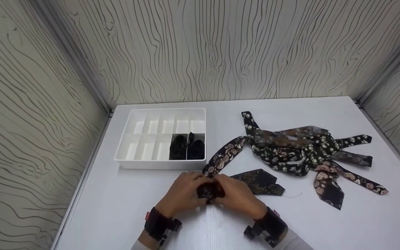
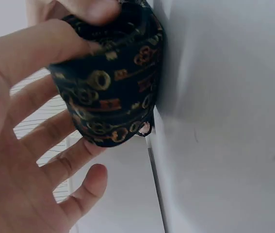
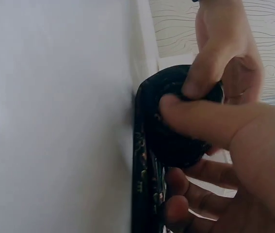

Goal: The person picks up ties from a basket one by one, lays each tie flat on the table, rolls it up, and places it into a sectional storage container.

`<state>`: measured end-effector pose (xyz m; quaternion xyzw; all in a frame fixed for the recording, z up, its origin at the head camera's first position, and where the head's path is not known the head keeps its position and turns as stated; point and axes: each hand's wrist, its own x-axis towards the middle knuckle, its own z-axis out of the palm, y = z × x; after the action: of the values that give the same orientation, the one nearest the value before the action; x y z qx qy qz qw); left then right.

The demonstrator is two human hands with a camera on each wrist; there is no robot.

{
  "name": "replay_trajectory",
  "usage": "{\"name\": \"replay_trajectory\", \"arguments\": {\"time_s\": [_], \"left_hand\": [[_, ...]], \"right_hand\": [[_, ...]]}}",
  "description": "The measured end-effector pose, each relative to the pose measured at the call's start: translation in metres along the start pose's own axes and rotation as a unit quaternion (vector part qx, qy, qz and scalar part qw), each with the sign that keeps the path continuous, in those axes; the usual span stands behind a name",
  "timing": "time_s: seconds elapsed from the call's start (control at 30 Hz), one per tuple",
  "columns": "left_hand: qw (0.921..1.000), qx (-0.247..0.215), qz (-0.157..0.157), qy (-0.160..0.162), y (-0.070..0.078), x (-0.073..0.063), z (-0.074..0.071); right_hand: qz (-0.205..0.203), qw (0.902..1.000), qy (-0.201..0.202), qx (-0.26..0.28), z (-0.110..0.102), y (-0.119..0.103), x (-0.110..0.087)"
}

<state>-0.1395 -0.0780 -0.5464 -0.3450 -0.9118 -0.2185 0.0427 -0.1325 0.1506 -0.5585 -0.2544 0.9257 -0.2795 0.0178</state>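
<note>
Both hands hold a dark necktie, partly coiled into a roll, near the front middle of the table. The left hand grips the roll from the left; in the left wrist view its thumb lies at the top of the coil, which shows a pattern of gold keys. From the right, the right hand holds the same roll, its thumb pressed into the coil's dark end in the right wrist view. The tie's flat, unrolled tails stretch out to the right, past the right hand.
A white divided tray stands behind the left hand. Dark rolled ties sit in two of its front right compartments. A tangled pile of floral ties lies at right, one strip reaching toward the hands. Patterned panels enclose the table.
</note>
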Motion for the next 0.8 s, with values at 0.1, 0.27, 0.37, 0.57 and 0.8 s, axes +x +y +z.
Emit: {"name": "replay_trajectory", "arguments": {"time_s": [0.1, 0.27, 0.37, 0.57, 0.8], "left_hand": [[1.0000, -0.003, 0.002, 0.001, 0.0008, 0.0008, 0.0018], [0.9999, -0.003, 0.014, 0.004, 0.0011, 0.0028, 0.0030], [1.0000, -0.002, 0.009, 0.000, 0.0019, 0.0033, 0.0032], [1.0000, 0.003, 0.008, -0.002, 0.0034, 0.0015, 0.0016], [1.0000, -0.002, 0.004, -0.008, 0.0038, 0.0010, 0.0022]], "right_hand": [[0.011, 0.9999, -0.007, 0.000, -0.0001, 0.0010, 0.0005], [0.014, 0.9994, -0.026, 0.016, -0.0027, -0.0001, 0.0009], [0.008, 0.9998, -0.021, 0.000, -0.0024, -0.0003, 0.0007], [0.021, 0.9991, -0.036, 0.009, -0.0019, 0.0018, 0.0006], [0.013, 0.9994, -0.030, -0.006, -0.0006, 0.0041, -0.0009]]}}
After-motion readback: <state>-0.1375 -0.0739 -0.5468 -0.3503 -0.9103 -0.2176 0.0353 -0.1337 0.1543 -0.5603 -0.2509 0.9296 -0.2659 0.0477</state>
